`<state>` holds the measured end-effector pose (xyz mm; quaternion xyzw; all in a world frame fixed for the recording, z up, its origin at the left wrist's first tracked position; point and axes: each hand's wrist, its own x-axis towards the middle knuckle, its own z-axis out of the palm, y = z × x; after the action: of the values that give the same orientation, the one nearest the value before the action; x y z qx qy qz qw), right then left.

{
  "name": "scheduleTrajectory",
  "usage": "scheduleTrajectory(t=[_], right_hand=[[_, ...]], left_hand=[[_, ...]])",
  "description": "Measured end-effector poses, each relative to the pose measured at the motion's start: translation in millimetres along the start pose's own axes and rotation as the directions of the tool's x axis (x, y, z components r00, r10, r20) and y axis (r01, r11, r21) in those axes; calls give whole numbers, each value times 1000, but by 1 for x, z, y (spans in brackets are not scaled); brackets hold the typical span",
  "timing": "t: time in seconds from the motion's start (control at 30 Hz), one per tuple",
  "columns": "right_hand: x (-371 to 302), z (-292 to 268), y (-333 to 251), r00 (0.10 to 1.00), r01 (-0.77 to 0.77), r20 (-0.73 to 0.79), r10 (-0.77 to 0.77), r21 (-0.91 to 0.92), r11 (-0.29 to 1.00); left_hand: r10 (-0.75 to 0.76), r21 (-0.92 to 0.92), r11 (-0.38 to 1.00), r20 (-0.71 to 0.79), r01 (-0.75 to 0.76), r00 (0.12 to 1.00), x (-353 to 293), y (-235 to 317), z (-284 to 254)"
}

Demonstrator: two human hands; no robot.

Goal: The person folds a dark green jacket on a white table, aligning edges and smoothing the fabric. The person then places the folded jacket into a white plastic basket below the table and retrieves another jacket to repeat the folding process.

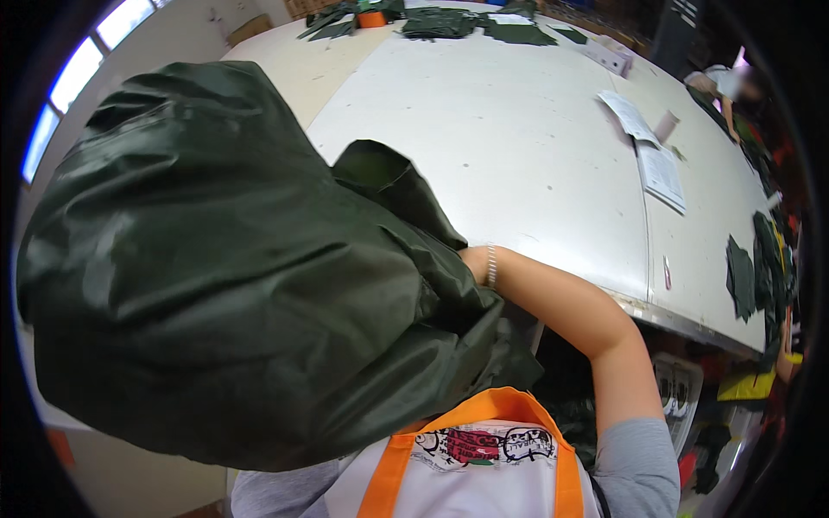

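A large dark green garment (233, 259) of smooth, coated-looking cloth billows up in front of me. It fills the left half of the view and is raised above the table's near edge. An open, tube-like piece (380, 173) of the same cloth stands out on its right side. My right hand (473, 262) reaches into the folds below that piece. Only the wrist end shows, with a pale banded bracelet (492, 266) beside it; the fingers are hidden by the cloth. My left hand and forearm are completely covered by the garment.
The wide white table (518, 155) stretches ahead. Dark green cloth pieces (439, 23) lie at its far edge, with a white box (610, 56), papers (661, 177) and a small slim tool (667, 273) toward the right. Another person (725, 86) is at the far right.
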<state>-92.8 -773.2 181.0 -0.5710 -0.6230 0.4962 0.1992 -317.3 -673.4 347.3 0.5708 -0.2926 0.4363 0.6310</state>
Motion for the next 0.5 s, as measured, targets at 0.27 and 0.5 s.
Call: scheduleTrajectory(t=[0.27, 0.5], right_hand=[[-60, -88, -24, 332, 424, -943, -37, 113, 899], [-120, -144, -66, -526, 320, -817, -237, -448, 835]], left_hand=[[131, -150, 982, 125, -111, 983, 41, 19, -20], [-502, 611, 691, 20, 387, 864, 55, -96, -21]])
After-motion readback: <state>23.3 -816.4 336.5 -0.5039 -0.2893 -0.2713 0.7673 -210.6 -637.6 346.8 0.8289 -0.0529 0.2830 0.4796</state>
